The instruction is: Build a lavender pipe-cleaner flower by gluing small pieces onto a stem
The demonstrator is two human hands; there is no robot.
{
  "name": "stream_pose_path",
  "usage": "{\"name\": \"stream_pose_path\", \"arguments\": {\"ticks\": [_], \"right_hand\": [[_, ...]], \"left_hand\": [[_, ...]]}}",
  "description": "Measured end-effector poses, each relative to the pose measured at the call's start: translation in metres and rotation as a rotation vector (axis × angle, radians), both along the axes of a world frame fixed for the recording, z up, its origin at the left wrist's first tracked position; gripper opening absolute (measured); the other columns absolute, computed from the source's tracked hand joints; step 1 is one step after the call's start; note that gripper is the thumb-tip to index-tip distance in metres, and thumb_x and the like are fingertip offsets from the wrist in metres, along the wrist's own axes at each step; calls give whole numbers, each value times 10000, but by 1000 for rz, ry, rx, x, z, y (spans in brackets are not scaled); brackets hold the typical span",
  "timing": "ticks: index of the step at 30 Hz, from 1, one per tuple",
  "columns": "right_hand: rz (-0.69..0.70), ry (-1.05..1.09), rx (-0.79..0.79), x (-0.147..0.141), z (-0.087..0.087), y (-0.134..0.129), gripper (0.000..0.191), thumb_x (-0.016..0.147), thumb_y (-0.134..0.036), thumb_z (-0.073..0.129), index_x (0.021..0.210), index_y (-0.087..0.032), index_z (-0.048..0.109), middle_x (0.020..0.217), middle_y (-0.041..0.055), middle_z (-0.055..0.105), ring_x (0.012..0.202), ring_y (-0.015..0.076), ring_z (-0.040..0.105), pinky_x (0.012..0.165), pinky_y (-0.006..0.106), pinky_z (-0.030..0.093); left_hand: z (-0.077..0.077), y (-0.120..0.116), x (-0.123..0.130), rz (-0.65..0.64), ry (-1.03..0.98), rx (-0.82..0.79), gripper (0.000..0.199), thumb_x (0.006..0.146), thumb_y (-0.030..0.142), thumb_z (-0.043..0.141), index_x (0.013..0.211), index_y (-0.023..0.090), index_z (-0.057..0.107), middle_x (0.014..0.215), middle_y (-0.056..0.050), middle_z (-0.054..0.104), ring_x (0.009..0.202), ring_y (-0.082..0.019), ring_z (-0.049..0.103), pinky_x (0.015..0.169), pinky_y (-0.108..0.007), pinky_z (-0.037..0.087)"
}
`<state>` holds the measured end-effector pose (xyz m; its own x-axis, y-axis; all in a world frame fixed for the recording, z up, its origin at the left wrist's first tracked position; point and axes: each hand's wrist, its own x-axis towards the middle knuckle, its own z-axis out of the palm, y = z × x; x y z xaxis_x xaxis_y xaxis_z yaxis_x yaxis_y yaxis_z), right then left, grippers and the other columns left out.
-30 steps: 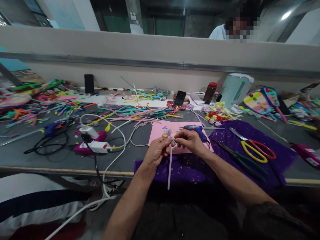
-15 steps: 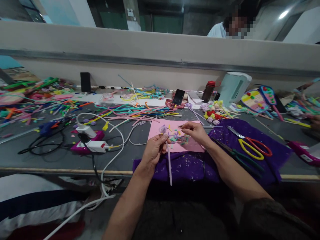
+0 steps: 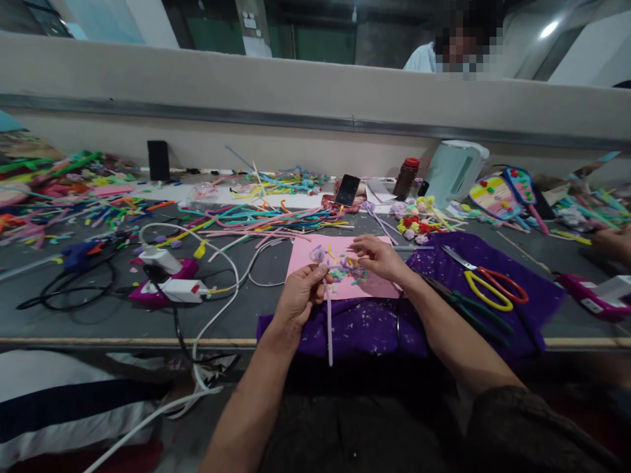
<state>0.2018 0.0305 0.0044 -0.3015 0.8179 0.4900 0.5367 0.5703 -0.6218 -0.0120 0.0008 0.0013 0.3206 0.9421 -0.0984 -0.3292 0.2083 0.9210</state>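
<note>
One fuzzy, straight lilac stem (image 3: 330,328), a curled lilac head (image 3: 317,254) at its far end, is pinched in the left grip (image 3: 302,293) over a flat pink sheet (image 3: 297,257). The right grip (image 3: 380,258) curls above the sheet; whether it holds anything, I cannot tell. Rightward, one pair of metal scissors (image 3: 476,268) and one pair of pliers (image 3: 476,312) lie on soft purple cloth (image 3: 535,305).

Flower (image 3: 317,254) over sheet (image 3: 300,256), scissors (image 3: 476,269) on cloth (image 3: 537,302) at right
</note>
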Motion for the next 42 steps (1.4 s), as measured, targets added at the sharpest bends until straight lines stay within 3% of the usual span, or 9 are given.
{"name": "stream_pose_path", "arguments": {"ticks": [5, 11, 14, 17, 20, 23, 30, 37, 42], "right_hand": [[-259, -21, 50, 6, -2, 4, 211, 766, -158, 499, 911, -194, 648, 853, 41, 627, 740, 157, 597, 662, 283, 463], [-350, 36, 151, 6, 6, -1, 190, 796, -218, 485, 860, -183, 660, 838, 49, 651, 772, 164, 590, 673, 273, 444], [-356, 170, 100, 3, 12, -6, 201, 794, -286, 497, 826, -170, 658, 688, 23, 634, 616, 136, 566, 559, 242, 427], [-204, 323, -110, -7, 16, -14, 231, 760, -357, 545, 735, -153, 651, 539, -9, 579, 455, 94, 491, 428, 203, 368], [40, 417, -346, -22, 15, -22, 221, 713, -363, 607, 777, -156, 647, 636, 8, 625, 489, 86, 514, 409, 182, 359], [177, 462, -494, -36, 12, -27, 246, 695, -361, 629, 832, -156, 637, 678, 16, 626, 517, 90, 530, 392, 169, 352], [261, 520, -537, -42, 10, -30, 172, 696, -302, 645, 733, -137, 615, 606, -10, 587, 474, 64, 503, 380, 152, 327], [443, 663, -798, -38, 7, -28, 221, 685, -313, 661, 793, -126, 616, 682, 17, 625, 478, 58, 531, 367, 136, 333], [344, 688, -727, -38, 8, -26, 190, 651, -288, 688, 720, -128, 611, 599, -6, 604, 428, 53, 505, 339, 133, 313]], "left_hand": [[2, -1, 0, 10, 0, -12, 259, 664, 359, 644, 607, 120, 563, 406, 49, 477, 298, -20, 336, 321, -165, 213], [3, -2, 0, 12, -17, -10, 251, 663, 350, 648, 618, 120, 557, 463, 36, 528, 301, -14, 337, 316, -164, 210], [2, -2, 0, 8, -5, -10, 257, 669, 359, 642, 619, 120, 562, 419, 45, 492, 297, -18, 335, 318, -162, 213], [0, -1, 0, 0, 18, -9, 274, 672, 378, 637, 616, 119, 571, 393, 52, 467, 290, -17, 328, 319, -160, 213], [-2, 0, 0, -25, 37, 6, 282, 671, 391, 638, 627, 119, 576, 393, 51, 470, 290, -18, 331, 319, -160, 218], [-3, 0, 1, -25, 28, 26, 274, 656, 382, 654, 655, 121, 573, 482, 33, 542, 311, -14, 358, 321, -158, 228], [-4, -2, 2, -36, 27, 53, 244, 662, 350, 658, 682, 120, 578, 569, 12, 594, 320, -5, 378, 321, -152, 242], [0, -1, 0, -193, -38, -27, 220, 689, 320, 636, 692, 108, 579, 579, 8, 580, 311, 5, 351, 299, -140, 207], [3, -2, -1, -189, -38, -71, 216, 674, 311, 651, 663, 118, 555, 562, 16, 578, 304, 6, 329, 295, -135, 200]]}}
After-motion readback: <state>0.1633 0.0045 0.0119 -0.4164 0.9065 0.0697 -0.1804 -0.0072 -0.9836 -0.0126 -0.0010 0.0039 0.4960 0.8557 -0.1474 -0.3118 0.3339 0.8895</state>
